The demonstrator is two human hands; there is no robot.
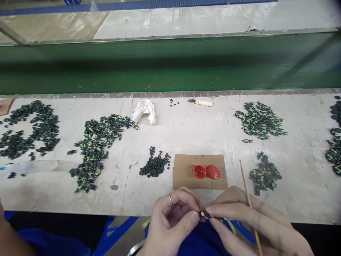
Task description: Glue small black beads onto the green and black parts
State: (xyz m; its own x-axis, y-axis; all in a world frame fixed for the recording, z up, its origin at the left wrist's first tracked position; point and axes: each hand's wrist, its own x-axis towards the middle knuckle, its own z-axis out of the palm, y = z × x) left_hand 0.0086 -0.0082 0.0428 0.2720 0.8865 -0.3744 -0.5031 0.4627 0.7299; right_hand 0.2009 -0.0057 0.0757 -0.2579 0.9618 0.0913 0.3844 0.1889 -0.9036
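Pinching one little dark piece [206,214] at six o'clock, the left hand [170,224] and right hand [247,220], which also grips a thin stick [249,204], look partway done, with green-dotted piles [259,119] finished and plain piles [156,165] left.

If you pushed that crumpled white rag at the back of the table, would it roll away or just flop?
The crumpled white rag would probably just slide and flop, since it lies in soft folds with no round shape to roll on. It looks light, so a small nudge should shift it. Picked up, it would likely droop and unfold rather than keep its shape.
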